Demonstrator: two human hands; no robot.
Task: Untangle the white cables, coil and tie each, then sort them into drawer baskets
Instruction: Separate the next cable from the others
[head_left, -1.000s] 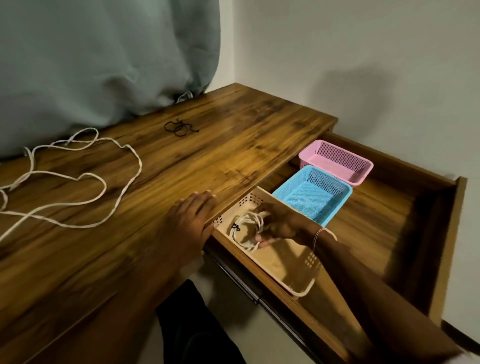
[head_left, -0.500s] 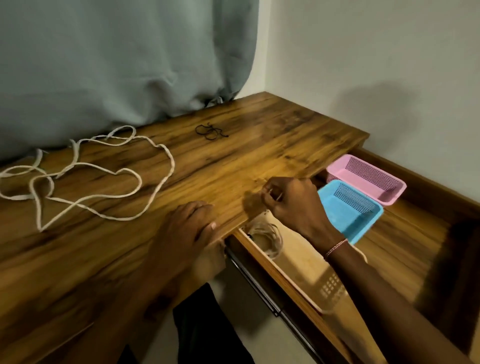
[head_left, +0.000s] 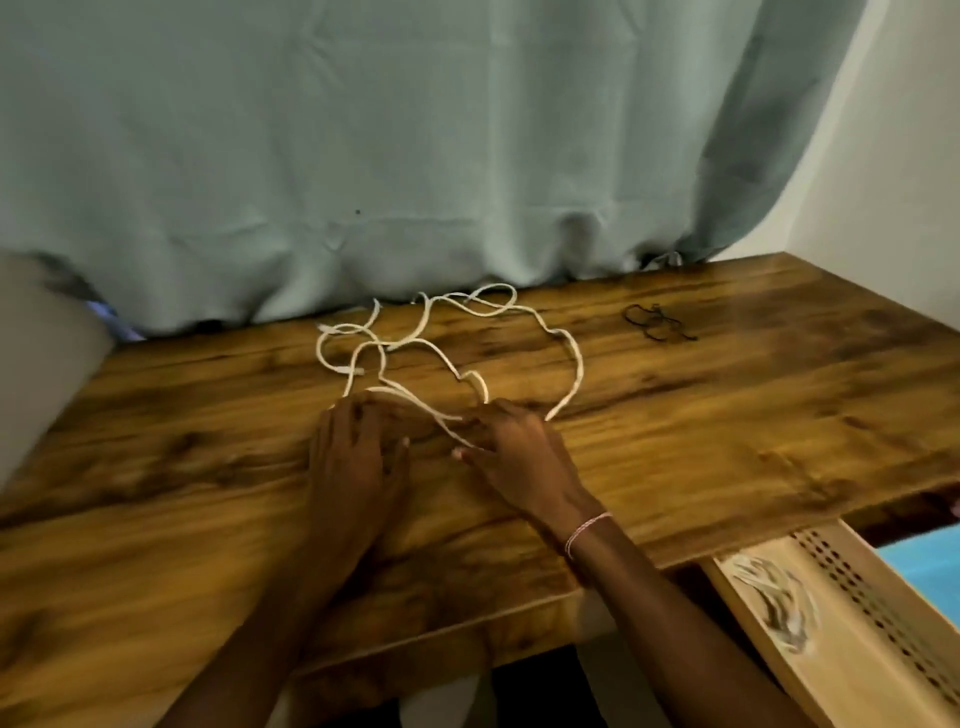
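While both hands sit at the near end of the loose white cable, the risk is plain. Those far loops cross each other close to the curtain, and a hard pull from here could cinch them into a knot, or sweep a loop across the black ties. The left hand lies with fingers spread, a slack grip resting flat over a strand on the wooden surface. The right hand has a strand running in by thumb and forefinger, but blur hides whether that grip pinches or only presses. Down in the drawer, the beige basket already holds one coiled cable.
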